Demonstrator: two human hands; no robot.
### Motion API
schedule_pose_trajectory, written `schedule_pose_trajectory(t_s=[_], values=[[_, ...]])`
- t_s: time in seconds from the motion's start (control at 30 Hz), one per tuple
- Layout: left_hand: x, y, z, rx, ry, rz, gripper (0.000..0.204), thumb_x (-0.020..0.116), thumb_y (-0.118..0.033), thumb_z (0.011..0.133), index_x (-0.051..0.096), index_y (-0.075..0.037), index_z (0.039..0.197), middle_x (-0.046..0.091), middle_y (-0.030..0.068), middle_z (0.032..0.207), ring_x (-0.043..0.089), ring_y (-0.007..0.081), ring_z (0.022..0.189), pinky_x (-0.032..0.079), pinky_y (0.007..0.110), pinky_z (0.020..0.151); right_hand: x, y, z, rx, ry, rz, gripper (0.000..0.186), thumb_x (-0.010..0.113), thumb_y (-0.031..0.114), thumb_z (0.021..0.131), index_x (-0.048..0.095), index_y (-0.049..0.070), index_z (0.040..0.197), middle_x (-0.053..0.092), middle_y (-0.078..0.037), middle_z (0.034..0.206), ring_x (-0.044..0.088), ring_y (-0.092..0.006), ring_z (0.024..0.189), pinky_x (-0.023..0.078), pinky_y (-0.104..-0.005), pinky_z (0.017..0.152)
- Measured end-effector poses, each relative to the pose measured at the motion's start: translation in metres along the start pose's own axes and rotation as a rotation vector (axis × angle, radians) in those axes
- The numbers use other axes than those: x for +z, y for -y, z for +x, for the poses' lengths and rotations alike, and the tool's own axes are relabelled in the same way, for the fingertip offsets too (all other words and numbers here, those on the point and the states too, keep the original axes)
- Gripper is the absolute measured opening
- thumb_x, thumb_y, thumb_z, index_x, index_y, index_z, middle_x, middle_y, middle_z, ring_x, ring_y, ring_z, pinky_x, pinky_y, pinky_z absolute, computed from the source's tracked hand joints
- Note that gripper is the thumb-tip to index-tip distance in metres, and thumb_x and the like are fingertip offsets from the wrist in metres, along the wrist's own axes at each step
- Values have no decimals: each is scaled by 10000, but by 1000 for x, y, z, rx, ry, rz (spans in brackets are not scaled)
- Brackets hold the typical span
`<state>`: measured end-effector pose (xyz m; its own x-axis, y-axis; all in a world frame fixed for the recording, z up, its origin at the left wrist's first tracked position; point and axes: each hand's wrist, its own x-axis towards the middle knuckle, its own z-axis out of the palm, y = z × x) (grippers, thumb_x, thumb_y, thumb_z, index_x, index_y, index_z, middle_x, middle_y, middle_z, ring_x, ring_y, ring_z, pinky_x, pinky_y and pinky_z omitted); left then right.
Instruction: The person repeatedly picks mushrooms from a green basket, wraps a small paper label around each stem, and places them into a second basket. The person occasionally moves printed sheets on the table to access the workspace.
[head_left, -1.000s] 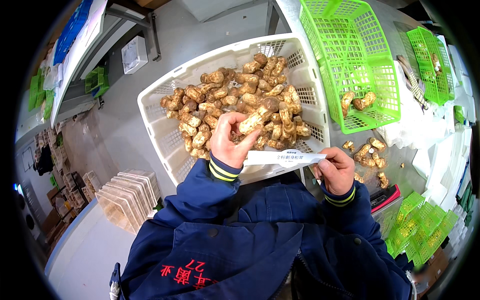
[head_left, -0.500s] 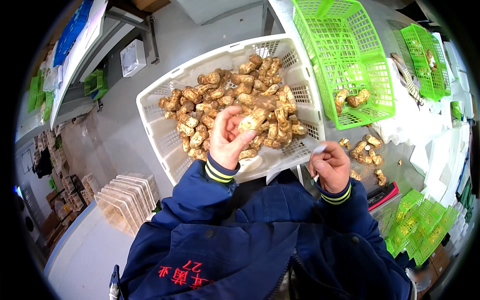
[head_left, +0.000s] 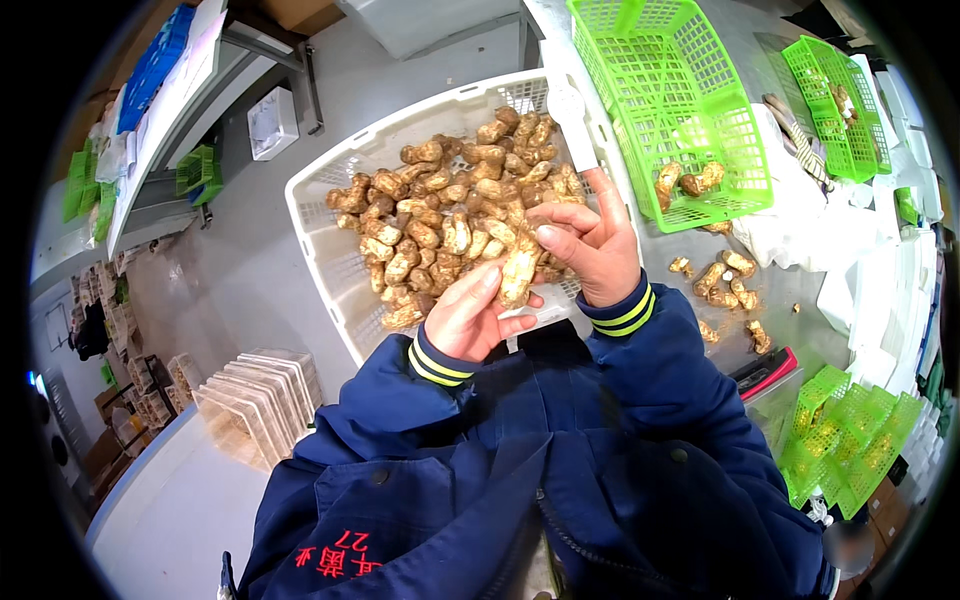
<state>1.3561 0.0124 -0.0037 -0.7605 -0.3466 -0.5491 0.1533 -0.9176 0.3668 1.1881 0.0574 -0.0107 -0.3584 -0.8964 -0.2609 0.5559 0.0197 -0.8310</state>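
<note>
Blue crate (head_left: pixel 157 70), one, far side at ten o'clock. Small green basket (head_left: pixel 196 172), one, below it at ten o'clock. Clear plastic trays (head_left: pixel 258 405), one stack, at eight o'clock. White box (head_left: pixel 272 124), one, on the floor between ten and eleven. White basket (head_left: pixel 318 238), large, mesh-sided, tilted across the view toward eleven o'clock, holding a heap of brown-and-cream mushrooms (head_left: pixel 425 215). Left hand (head_left: pixel 472 312), bare, just below the centre, thumb and fingers grasping the lower, pale end of a single mushroom (head_left: pixel 520 270); this piece lies near the centre, over the near side of the white basket, brown end toward twelve. Right hand (head_left: pixel 600 245), bare, at one o'clock from it, thumb and middle finger closed on the same piece's upper end, index finger extended. Paper strip (head_left: pixel 570 125), white, rising toward twelve from that index fingertip; how it is gripped is hidden. Green basket (head_left: pixel 650 95), large, at half past one, two mushrooms at its near end. Loose mushrooms (head_left: pixel 738 263), a small group, on the grey table (head_left: pixel 672 248) at three o'clock. Farther green basket (head_left: pixel 805 75), one, at two o'clock. Green mesh baskets (head_left: pixel 845 440), several, clustered toward four.
</note>
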Motion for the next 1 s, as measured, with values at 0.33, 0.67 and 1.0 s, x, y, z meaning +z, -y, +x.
schedule_pose_trajectory(t_s=[0.33, 0.67, 1.0], values=[[-89, -63, -83, 131, 49, 106, 434, 477, -165, 897, 336, -13, 1279, 525, 162, 1119, 582, 209, 909, 491, 290, 769, 110, -59, -2, -155, -55, -31, 419, 633, 25, 782, 450, -8, 1157, 573, -79, 966, 549, -123, 895, 434, -257, 815], [-238, -203, -230, 235, 91, -33, 639, 543, -88, 768, 261, -42, 1340, 476, 83, 1126, 504, 136, 882, 427, 286, 748, 342, -152, -25, -154, -20, -191, 95, 644, 35, 785, 559, 22, 825, 585, -11, 773, 522, -57, 670, 422, -190, 606], [-287, -294, -276, 537, 97, -13, 555, 549, -171, 856, 272, -27, 1315, 461, 20, 967, 437, 104, 842, 395, 253, 703, 482, -200, 19, -230, -59, -465, 142, 674, 103, 780, 574, 3, 788, 553, -1, 714, 465, -49, 671, 389, -192, 616]])
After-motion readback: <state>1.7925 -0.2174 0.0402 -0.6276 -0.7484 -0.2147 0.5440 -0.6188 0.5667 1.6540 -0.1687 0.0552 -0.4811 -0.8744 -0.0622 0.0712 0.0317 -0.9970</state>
